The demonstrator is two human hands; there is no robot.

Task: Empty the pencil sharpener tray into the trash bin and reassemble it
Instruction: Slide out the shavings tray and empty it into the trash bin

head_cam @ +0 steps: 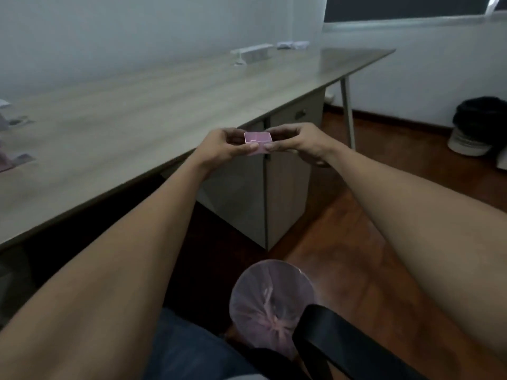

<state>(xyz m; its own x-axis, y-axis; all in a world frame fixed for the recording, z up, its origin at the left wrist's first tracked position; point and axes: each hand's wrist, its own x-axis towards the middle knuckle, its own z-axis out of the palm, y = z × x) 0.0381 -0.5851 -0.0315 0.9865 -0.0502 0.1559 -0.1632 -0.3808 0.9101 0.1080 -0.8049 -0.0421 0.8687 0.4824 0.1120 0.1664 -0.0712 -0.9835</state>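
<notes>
A small pink sharpener tray is held in the air between both hands, open side facing me, just past the desk's front edge. My left hand pinches its left end and my right hand pinches its right end. A second pink piece shows just under the tray between the fingers; I cannot tell what part it is. Far below, on the floor near my knee, stands a round trash bin lined with a pinkish bag.
A long wooden desk runs along the left, with a grey cabinet under it. A black chair armrest overlaps the bin's right side. Another bin with a black bag stands by the far wall.
</notes>
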